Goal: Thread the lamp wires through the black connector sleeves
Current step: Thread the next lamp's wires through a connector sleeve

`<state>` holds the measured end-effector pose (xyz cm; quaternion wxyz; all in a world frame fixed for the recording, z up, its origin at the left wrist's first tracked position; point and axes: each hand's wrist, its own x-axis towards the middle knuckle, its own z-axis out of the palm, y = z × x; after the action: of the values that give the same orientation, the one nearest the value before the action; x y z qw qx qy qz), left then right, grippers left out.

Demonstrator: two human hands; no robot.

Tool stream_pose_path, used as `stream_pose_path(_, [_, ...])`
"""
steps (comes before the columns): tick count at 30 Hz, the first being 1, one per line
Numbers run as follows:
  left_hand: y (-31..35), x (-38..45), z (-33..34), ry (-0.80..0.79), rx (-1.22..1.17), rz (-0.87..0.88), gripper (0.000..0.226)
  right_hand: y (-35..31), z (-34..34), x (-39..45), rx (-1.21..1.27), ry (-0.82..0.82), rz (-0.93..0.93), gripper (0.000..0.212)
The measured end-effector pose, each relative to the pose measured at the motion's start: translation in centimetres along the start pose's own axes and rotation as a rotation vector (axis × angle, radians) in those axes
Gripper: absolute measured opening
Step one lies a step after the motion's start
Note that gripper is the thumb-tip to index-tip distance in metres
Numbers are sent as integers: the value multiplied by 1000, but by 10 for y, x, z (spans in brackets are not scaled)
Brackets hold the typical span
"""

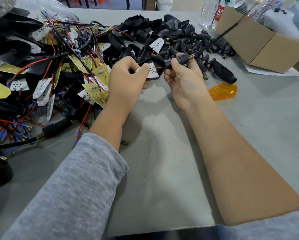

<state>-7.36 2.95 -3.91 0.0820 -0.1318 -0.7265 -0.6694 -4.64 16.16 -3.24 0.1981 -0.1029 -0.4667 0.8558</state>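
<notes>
Seemingly mid-job: the left hand [128, 71] pinches a lamp housing [152, 71] while the right hand [183, 75] grips a connector sleeve [179, 61], wire [214, 39] already emerging far right. Many unthreaded sleeves [197, 44] and lamp boards [58, 75] remain piled left and far.

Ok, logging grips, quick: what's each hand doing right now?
Left hand: holds the lamp.
Right hand: grips the sleeve.

- A tangled heap of red and black wires with white and yellow circuit boards [46, 70] lies on the grey ribbed table mat [162, 161] at nine to eleven o'clock.
- A pile of small black plastic connector sleeves [197, 44] sits at twelve to one o'clock.
- A brown cardboard box [259, 44] stands right of that pile, at two o'clock, perhaps touching it.
- An orange translucent lens cover [223, 91] lies before the sleeves.
</notes>
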Motion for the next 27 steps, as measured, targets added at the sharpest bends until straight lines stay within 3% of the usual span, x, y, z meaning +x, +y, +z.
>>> stream_pose_path(9, [4, -1, -1, 65, -75, 53, 26, 0, -1, -1, -8, -35, 47, 4])
stream_pose_path(11, [4, -2, -2, 37, -102, 75, 32, -1, -1, -1, 19, -17, 90, 16])
stream_pose_path(14, [4, -2, -3, 31, -148, 59, 36, -4, -3, 1, 79, 73, 121, 37])
stream_pose_path(18, [4, 0, -3, 47, -149, 43, 39, -4, -6, 4, 78, 232, 78, 26])
stream_pose_path(23, [3, 0, -3, 52, -109, 58, 37, -8, -9, 4, 127, 315, 62, 11])
stream_pose_path(27, [2, 0, -3, 48, -94, 67, 36, -8, -10, 4, 164, 342, 56, 18])
